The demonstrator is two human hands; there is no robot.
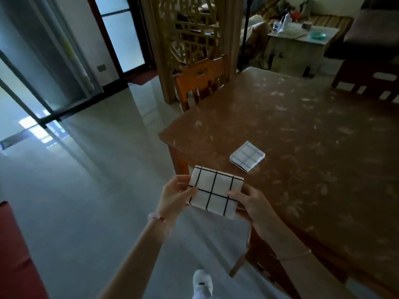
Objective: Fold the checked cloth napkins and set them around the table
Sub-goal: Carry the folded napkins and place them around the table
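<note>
Both hands hold one folded checked napkin [214, 192] between them, off the floor, just in front of the near corner of the bench [302, 126]. The left hand [174, 193] grips the napkin's left edge, its fingers curled under the cloth and the thumb on top. The right hand [248, 201] pinches the right edge, with a fingertip lying on the white top face and the rest of the hand behind and below. The napkin is a flat rectangle, white with thin black grid lines, tilted a little so its far edge sits higher. It seems to hang clear of the bench edge, though the angle makes it hard to tell whether its right side touches the wood.

A second napkin [247, 156], already folded into a small square, lies flat on the bench just beyond the right hand, near the bench's left edge and apart from the held one.

A bracelet [157, 219] with a red thread circles the left wrist. Farther beyond the hands, an orange wooden chair [203, 80] stands against the bench's far left side. Below the hands a white shoe [201, 281] rests on the pale glossy floor [86, 169].
</note>
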